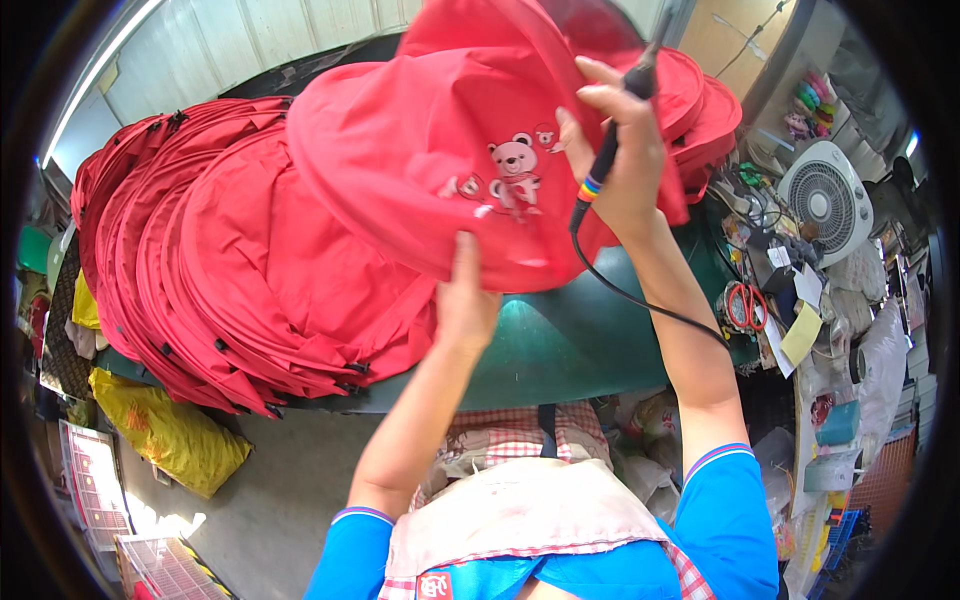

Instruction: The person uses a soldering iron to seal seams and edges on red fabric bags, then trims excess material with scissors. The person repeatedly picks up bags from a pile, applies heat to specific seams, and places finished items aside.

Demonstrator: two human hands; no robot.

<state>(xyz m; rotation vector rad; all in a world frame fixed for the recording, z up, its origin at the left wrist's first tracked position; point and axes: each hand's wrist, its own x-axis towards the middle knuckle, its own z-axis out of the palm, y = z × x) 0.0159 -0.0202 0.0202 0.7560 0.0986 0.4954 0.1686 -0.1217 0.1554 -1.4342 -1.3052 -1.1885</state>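
A red round fabric piece (pixel 390 150) with printed white bears is raised over the dark green worktable (pixel 560 340). My left hand (pixel 465 305) grips its lower edge, fingers partly hidden behind the cloth. My right hand (pixel 625 160), at the piece's right side, holds a slim black corded tool (pixel 600 155) with coloured bands, pointing up; its fingertips also lie at the red cloth. Piles of similar red pieces with black clips (pixel 200 250) cover the table's left side, and more red fabric (pixel 705 110) sits behind at the upper right.
At the right are a white fan (pixel 825 200), red-handled scissors (pixel 745 305), papers (pixel 800 330) and cluttered shelving. A yellow sack (pixel 170 430) and wire racks (pixel 95 480) stand on the floor at lower left. A pale panelled wall (pixel 240 50) is behind the table.
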